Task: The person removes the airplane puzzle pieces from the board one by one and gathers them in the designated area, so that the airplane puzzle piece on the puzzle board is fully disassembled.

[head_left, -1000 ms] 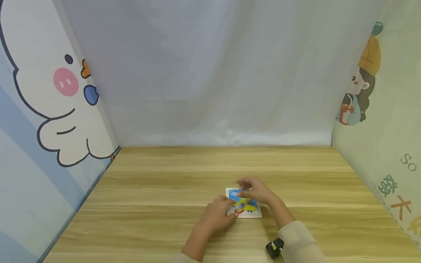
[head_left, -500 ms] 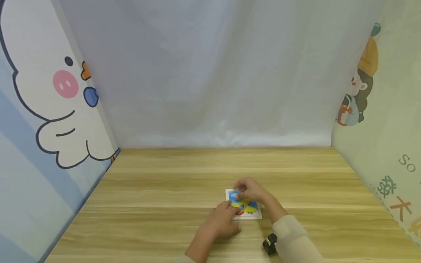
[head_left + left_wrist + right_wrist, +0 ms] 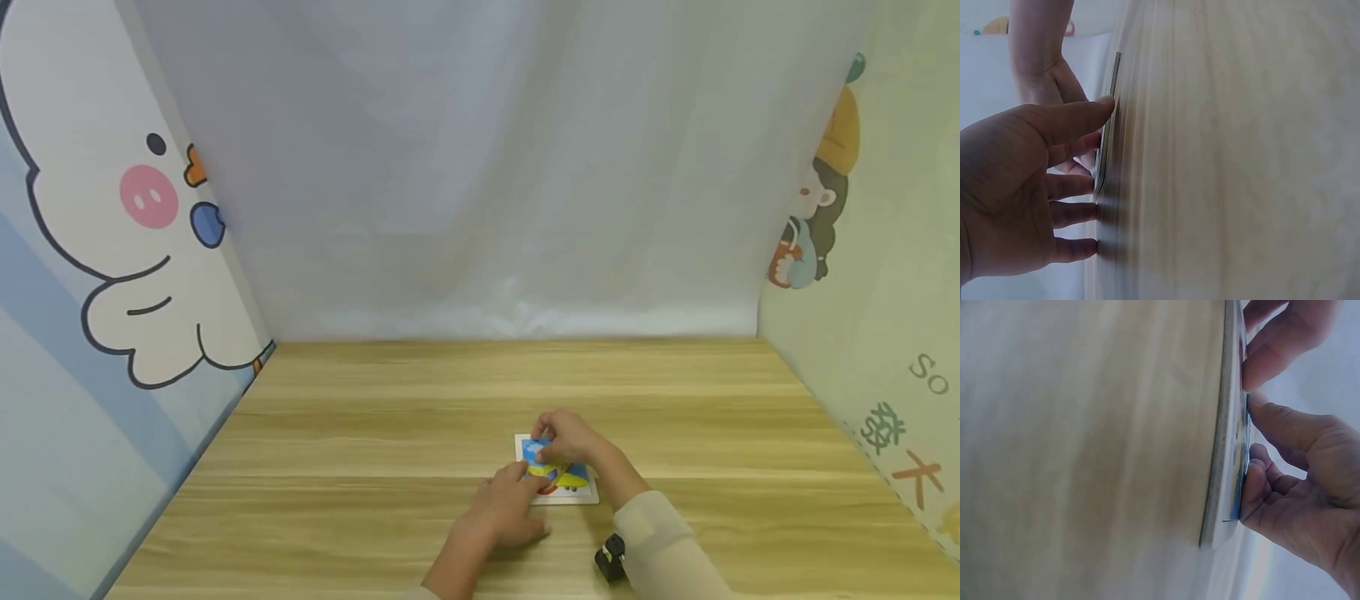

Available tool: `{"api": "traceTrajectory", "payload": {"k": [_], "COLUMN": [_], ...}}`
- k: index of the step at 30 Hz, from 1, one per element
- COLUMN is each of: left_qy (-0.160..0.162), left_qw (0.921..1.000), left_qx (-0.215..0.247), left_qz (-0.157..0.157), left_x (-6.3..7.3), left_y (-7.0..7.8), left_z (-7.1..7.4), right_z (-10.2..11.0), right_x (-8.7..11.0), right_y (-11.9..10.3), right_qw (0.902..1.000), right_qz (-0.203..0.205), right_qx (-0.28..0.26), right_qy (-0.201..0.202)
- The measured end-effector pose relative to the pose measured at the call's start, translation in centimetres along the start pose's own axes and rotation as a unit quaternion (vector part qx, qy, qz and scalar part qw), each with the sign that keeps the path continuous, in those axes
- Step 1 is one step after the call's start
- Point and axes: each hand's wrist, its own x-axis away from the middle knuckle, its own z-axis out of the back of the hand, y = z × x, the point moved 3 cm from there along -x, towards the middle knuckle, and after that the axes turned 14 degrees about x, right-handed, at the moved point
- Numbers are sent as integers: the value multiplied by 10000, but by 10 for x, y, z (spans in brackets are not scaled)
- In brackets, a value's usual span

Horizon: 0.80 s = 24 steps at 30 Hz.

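A small square airplane picture board (image 3: 574,497) with a white border lies on the wooden table. Its picture has a yellow and red plane on a blue sky. My left hand (image 3: 501,510) reaches over its left and near side, fingers spread and fairly straight, fingertips on the picture. In the left wrist view, the left thumb (image 3: 1088,119) overlaps the board's edge. My right hand (image 3: 572,439) bends over the upper part, thumb and curled fingers touching the picture surface (image 3: 1237,469). Whether a loose piece sits between them I cannot tell. Both hands hide much of the plane.
A small black device (image 3: 611,558) shows beside the right sleeve (image 3: 667,533). The wooden tabletop (image 3: 360,433) ends at a white curtain (image 3: 480,183) behind. Cartoon-printed panels stand at left and right.
My left hand has moved a little right and further onto the picture. The right hand has come down onto the upper part, its fingers now more curled. The board stays almost in place.
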Motion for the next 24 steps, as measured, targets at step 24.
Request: {"api": "traceTrajectory", "payload": {"k": [24], "left_qy": [-23], "left_qw": [10000], "left_qx": [-33], "left_qz": [43], "left_x": [-1], "left_y": [1], "left_z": [-1], "right_z": [0], "right_x": [-2], "right_y": [-1], "right_qw": [9994], "right_qz": [-183], "right_qx": [-148], "right_qy": [-266]}}
